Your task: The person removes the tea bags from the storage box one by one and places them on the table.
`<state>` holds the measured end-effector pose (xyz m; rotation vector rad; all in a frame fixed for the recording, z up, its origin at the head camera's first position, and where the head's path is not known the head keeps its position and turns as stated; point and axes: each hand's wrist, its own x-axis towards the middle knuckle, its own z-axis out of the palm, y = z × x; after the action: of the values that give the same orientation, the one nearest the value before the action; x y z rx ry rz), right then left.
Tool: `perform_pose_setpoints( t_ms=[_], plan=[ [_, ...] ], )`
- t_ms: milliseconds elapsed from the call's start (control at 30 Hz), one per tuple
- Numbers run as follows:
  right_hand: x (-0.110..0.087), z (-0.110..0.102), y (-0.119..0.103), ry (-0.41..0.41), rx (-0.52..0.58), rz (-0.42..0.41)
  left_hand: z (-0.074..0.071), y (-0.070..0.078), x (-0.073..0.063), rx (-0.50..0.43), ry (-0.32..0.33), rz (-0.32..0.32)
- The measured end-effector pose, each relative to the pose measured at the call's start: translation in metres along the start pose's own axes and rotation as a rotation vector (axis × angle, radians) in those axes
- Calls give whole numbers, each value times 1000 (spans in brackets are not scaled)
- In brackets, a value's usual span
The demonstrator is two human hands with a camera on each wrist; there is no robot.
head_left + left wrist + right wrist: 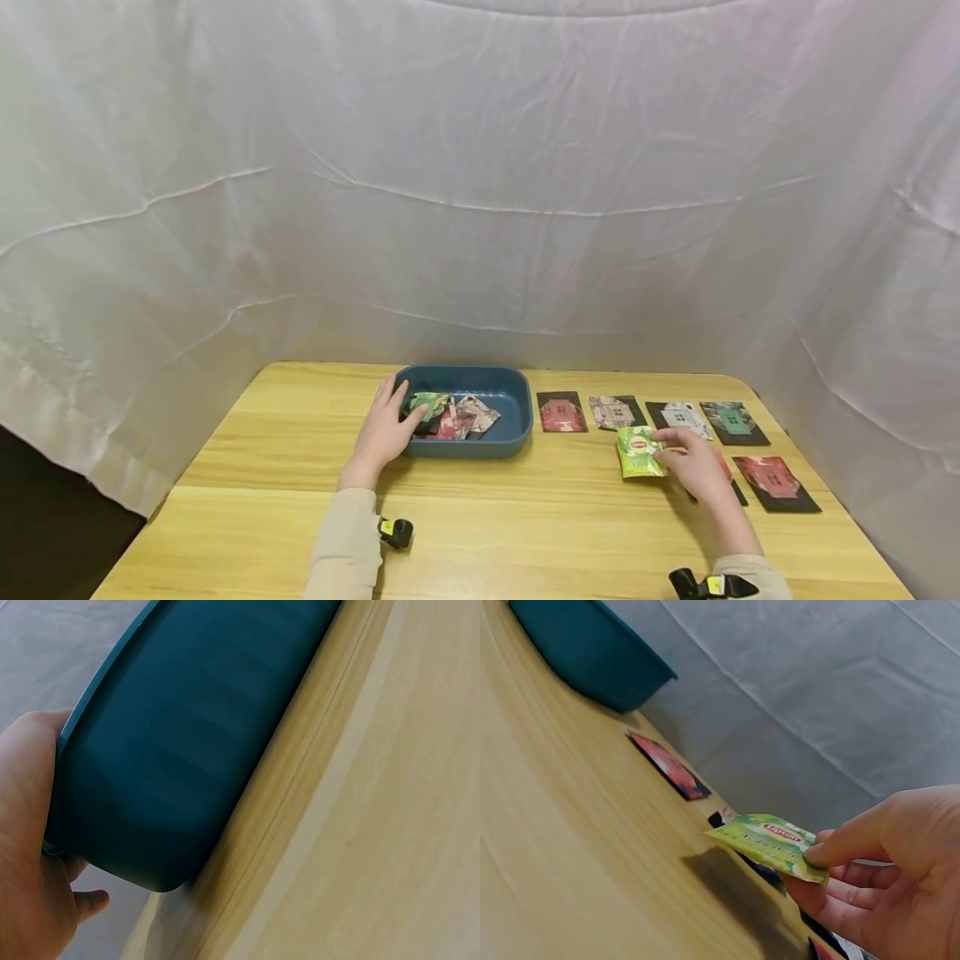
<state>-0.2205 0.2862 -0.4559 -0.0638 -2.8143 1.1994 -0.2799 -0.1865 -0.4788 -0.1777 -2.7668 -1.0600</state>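
Observation:
My right hand (693, 467) pinches a bright green Lipton tea bag packet (638, 452) between thumb and fingers. In the right wrist view the packet (769, 844) is held above the wooden table, with its shadow below. My left hand (382, 433) grips the left end of a dark blue bin (465, 448), its thumb over the rim on the inside. The left wrist view shows that hand (34, 840) against the bin's end wall (172, 742). Inside the bin lie several packets, among them a green one (431, 404), a red one (452, 423) and a whitish patterned one (477, 412).
Flat packets lie right of the bin: a red one (562, 412), a beige one (613, 412), a white one (678, 417) and a green one (735, 422) at the back. A red packet (776, 482) lies nearer; another (731, 475) is partly behind my right hand. Grey cloth (480, 208) surrounds the table.

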Motion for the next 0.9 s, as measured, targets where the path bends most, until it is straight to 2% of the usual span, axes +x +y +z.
perform_pose_setpoints(
  t_ms=[333,633,900],
  plan=[
    [4,11,12,-42,-93,17,0,0,0,17,-15,0],
    [6,18,13,-28,-191,17,0,1,-1,5,-17,0],
    [6,17,11,-50,-243,-52,-1,1,0,18,-17,3]
  ],
)
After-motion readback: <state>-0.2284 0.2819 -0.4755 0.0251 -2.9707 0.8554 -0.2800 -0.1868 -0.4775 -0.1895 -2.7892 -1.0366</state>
